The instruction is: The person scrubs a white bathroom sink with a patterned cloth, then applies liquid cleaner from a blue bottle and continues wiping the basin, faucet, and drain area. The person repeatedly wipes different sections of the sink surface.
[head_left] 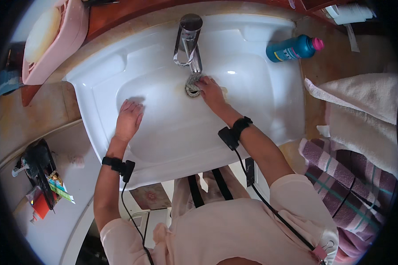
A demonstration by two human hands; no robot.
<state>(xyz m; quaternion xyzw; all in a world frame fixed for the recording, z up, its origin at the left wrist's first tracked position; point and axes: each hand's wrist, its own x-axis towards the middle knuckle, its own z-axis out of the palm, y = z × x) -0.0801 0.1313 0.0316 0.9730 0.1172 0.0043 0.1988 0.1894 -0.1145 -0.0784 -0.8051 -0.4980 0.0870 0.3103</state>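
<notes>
My right hand (pixel 210 91) reaches into the white sink (pixel 172 128), its fingers closed at the drain (pixel 193 92) under the tap. Between the fingertips and the drain is a small grey, shiny, textured thing (pixel 193 80); whether it is a scourer or running water is hard to make out. Over the left side of the basin is my left hand (pixel 129 118), fingers stretched out and holding nothing. Just behind the drain stands the chrome tap (pixel 190 31), with a thin white loop hanging on its lever.
A teal bottle with a pink cap (pixel 292 47) lies on the right rear rim. At the back left sits a pink basket (pixel 77 35). White (pixel 362 97) and purple checked (pixel 340 172) towels hang at right. A black holder (pixel 40 165) with small items is at left.
</notes>
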